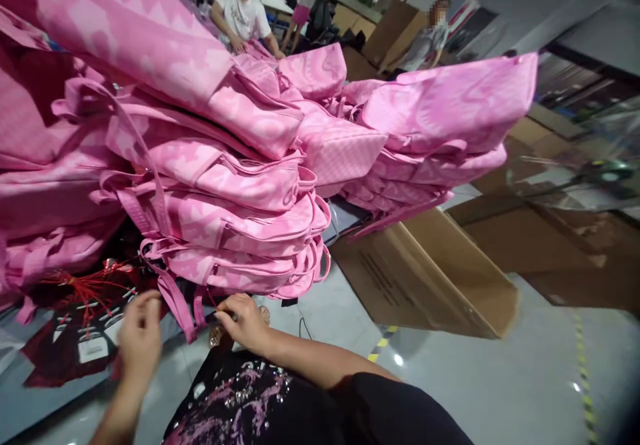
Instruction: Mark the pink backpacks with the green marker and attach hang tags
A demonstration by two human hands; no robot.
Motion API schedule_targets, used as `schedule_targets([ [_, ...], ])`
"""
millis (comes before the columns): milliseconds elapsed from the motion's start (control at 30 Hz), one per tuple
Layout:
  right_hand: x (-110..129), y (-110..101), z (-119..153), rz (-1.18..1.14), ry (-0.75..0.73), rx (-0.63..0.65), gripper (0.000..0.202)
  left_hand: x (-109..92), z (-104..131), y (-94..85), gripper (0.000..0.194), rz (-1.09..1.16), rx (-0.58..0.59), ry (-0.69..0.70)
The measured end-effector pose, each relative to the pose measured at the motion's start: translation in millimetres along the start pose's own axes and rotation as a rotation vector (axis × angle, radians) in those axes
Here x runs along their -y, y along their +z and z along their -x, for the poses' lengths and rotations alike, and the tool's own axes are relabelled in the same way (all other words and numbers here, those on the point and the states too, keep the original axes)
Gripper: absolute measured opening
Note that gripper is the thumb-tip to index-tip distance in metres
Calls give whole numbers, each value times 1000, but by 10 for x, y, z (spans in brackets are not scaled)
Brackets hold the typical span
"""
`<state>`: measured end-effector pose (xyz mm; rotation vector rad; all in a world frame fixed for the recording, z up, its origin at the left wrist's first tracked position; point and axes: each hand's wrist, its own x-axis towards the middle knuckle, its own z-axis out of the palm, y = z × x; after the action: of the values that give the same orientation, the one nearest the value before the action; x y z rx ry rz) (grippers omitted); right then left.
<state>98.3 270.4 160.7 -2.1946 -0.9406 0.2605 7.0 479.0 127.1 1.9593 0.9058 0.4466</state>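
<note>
Pink patterned backpacks (240,222) lie stacked on their sides in front of me, with straps hanging at the near edge. My right hand (244,322) is closed at the lower front of the stack, pinching a thin red string. My left hand (140,332) is beside the hanging pink straps (175,305); it is smeared by motion, and whether it holds anything cannot be made out. Left of it, a bunch of red strings (85,288) lies with dark tags and a white label (93,350) on dark red material.
An open cardboard box (425,278) stands on the floor at the right, with more cardboard (535,238) behind it. Another pink backpack stack (445,108) lies beyond. A person in a white shirt (243,15) leans over the far bags; two other people stand farther back.
</note>
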Motion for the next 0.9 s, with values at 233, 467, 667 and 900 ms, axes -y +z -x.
schedule_targets([
  [233, -356, -238, 391, -12, 9, -90, 14, -685, 845, 915, 29, 132, 475, 76],
  [467, -1048, -1013, 922, 24, 2, -181, 36, -968, 1054, 1143, 30, 58, 472, 134],
  [667, -1474, -1285, 967, 31, -35, -168, 34, -1101, 1341, 1519, 24, -99, 521, 209],
  [900, -1661, -1229, 981, -96, -66, -90, 37, -1248, 1463, 1822, 29, -216, 454, 118],
])
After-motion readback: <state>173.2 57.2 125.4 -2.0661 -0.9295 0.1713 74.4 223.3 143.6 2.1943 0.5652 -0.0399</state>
